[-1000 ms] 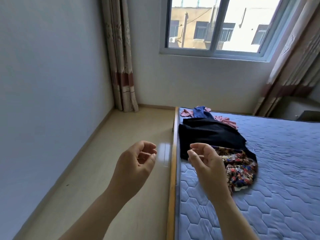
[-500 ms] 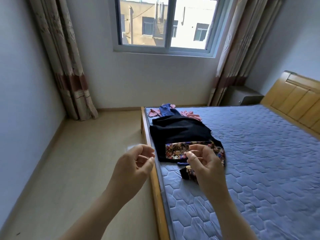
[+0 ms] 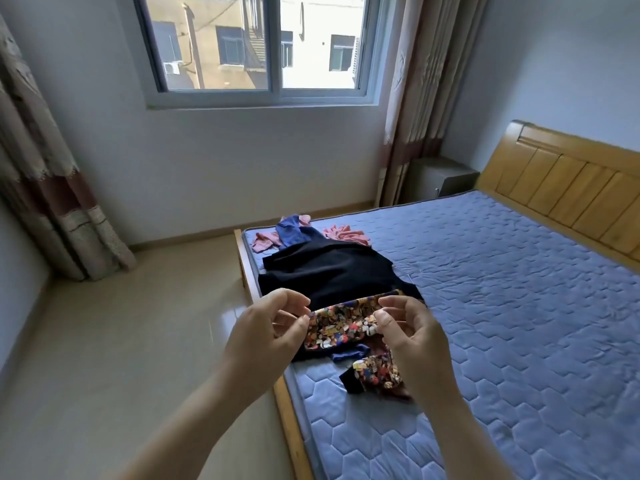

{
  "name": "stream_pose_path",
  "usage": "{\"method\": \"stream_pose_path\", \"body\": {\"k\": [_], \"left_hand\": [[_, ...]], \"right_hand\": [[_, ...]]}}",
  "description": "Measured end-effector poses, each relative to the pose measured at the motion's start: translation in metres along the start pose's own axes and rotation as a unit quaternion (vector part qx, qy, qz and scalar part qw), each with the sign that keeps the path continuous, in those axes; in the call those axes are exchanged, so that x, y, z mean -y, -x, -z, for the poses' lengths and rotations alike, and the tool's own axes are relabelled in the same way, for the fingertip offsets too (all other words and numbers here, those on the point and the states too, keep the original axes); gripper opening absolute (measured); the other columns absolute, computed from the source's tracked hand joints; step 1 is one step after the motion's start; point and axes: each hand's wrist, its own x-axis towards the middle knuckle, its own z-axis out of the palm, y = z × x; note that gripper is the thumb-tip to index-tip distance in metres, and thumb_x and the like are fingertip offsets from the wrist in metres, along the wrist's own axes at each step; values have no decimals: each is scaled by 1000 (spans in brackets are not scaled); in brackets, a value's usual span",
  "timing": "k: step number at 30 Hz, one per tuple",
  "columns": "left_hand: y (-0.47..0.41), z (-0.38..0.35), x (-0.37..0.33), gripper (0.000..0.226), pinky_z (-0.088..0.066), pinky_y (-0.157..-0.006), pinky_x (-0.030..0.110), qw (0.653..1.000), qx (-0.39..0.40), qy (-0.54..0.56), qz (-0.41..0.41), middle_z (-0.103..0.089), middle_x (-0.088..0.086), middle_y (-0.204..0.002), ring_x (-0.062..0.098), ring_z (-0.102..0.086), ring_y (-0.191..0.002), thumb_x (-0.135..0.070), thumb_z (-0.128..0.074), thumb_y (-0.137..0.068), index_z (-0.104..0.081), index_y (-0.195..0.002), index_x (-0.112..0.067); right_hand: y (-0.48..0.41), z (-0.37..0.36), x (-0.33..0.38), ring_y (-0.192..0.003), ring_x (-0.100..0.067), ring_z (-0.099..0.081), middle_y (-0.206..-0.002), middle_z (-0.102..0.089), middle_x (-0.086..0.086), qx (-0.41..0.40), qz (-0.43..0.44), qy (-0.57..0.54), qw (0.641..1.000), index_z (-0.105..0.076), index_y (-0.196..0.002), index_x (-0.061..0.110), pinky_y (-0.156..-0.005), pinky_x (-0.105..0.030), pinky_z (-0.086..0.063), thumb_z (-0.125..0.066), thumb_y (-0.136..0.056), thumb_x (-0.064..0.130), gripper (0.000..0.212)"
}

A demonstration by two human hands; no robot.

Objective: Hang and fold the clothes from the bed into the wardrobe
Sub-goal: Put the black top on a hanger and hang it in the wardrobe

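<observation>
Pinching the top band of the multicoloured patterned cloth garment [image 3: 341,323], you've got it stretched between both hands just above the foot edge of the blue quilted bed [image 3: 502,306]. Your left hand [image 3: 266,341] nips one end between thumb and forefinger, and your right hand [image 3: 412,344] nips the other end the same way. The lower part of the cloth trails down onto the bed beneath your right wrist.

So one piece is lifted, and that looks like the very start of the job! Nothing visible here is folded or hung yet. Further along that foot edge, towards the bed's far corner, the wide black fabric garment [image 3: 329,268] lies spread flat. Beyond it, right in the corner, a crumpled blue cloth piece [image 3: 294,232] sits among pink crumpled clothes [image 3: 346,233]. All of those are waiting.

The wardrobe isn't in view, so there's no telling what it already holds. My read: fold or hang this patterned one, then at least three more trips to the bed.
</observation>
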Motion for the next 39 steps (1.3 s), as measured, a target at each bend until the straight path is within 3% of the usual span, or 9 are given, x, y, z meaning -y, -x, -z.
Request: {"method": "stream_pose_path", "body": {"k": [11, 20, 25, 31, 39], "left_hand": [[-166, 20, 102, 24, -51, -62, 15, 994, 94, 48, -41, -70, -17, -88, 6, -66, -74, -13, -69, -85, -65, -88, -36], [-285, 39, 146, 19, -49, -65, 12, 982, 166, 74, -48, -68, -20, -86, 4, -64, -73, -12, -68, -86, -66, -88, -31], [-333, 17, 167, 19, -51, -66, 16, 975, 202, 80, -53, -68, -18, -85, 5, -63, -72, -11, -68, -85, -67, -87, -30], [-395, -15, 180, 25, -50, -68, 13, 965, 244, 55, -80, -68, -21, -87, 3, -64, -74, -11, -67, -83, -65, -86, -35], [-484, -59, 179, 21, -49, -68, 11, 959, 260, 30, -109, -69, -19, -84, 4, -64, -73, -12, -69, -83, -66, -86, -33]], "right_hand": [[-103, -92, -17, -76, -4, -65, -82, -70, 6, -95, -67, 42, 992, -66, -94, 25, -64, -13, -50, -63, -92, 16, 10], [-173, -159, -12, -75, 2, -63, -84, -69, 5, -162, -109, 81, 977, -66, -92, 22, -62, -7, -47, -64, -91, 11, 11], [-207, -166, -33, -78, -2, -64, -84, -70, 9, -192, -136, 129, 963, -65, -93, 27, -71, -19, -53, -64, -91, 17, 11], [-266, -166, -64, -83, 2, -64, -88, -69, 10, -223, -141, 109, 958, -65, -95, 27, -74, -14, -50, -63, -92, 18, 9], [-342, -149, -93, -81, 5, -61, -90, -67, 11, -253, -158, 98, 950, -64, -96, 27, -68, -6, -46, -62, -93, 18, 9]]}}
